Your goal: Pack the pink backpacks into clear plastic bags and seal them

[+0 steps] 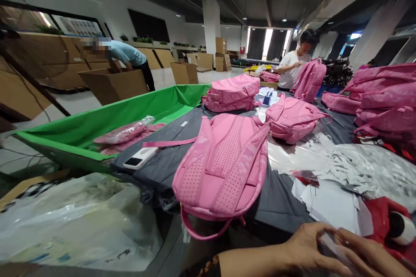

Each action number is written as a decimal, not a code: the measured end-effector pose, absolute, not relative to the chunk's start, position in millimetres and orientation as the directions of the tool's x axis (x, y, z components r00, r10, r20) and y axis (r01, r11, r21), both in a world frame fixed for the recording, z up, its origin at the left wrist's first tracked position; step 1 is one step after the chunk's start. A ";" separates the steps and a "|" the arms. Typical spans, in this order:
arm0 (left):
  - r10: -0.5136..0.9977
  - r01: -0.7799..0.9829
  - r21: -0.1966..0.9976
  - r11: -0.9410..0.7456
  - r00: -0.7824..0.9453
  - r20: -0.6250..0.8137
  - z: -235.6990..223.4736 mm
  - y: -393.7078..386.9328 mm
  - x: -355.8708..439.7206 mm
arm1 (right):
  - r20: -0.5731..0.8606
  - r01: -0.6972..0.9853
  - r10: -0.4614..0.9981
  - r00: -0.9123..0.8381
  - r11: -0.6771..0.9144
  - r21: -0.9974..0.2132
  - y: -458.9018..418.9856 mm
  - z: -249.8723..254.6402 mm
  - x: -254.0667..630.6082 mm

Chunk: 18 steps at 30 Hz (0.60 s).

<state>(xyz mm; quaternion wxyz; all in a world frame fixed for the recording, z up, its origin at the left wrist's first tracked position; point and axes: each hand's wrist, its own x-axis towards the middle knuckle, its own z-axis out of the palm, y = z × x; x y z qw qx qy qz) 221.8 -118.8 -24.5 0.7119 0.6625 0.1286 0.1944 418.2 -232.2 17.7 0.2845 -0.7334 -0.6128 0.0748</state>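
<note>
At the lower right my left hand (308,244) reaches in from a dark patterned sleeve, its fingers curled round a thin whitish piece (329,244). My right hand (367,249) meets it there, fingers closed against the same piece; whether that is paper or plastic film is blurred. Just beyond both hands lies a stack of white paper sheets (334,205). A red tape dispenser (381,214) stands beside the papers. To the left, a pink backpack (224,164) lies on the dark-covered table, straps upward and top handle toward me, apart from my hands.
More pink backpacks (232,91) sit farther back, with several piled (386,95) at right. Clear plastic bags (370,169) cover the right side. A white phone-like device (140,158) rests left, near a green-lined bin (107,117). Two people (290,67) work beyond.
</note>
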 end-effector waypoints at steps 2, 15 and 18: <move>0.444 -0.073 0.940 0.333 0.891 -0.088 -30.0 -128.0 199.4 | -0.143 0.704 0.984 0.104 -0.175 -0.688 -223.0 21.7 386.9; 0.914 -0.171 0.981 0.088 0.407 -0.011 -37.5 -120.0 93.1 | -0.151 0.359 0.988 -0.037 -0.128 -0.925 -147.9 -21.1 301.9; 0.913 -0.043 0.988 -0.149 0.377 0.154 -39.3 -125.2 82.0 | -0.139 0.396 0.969 -0.205 -0.048 -0.917 -146.3 -16.0 299.6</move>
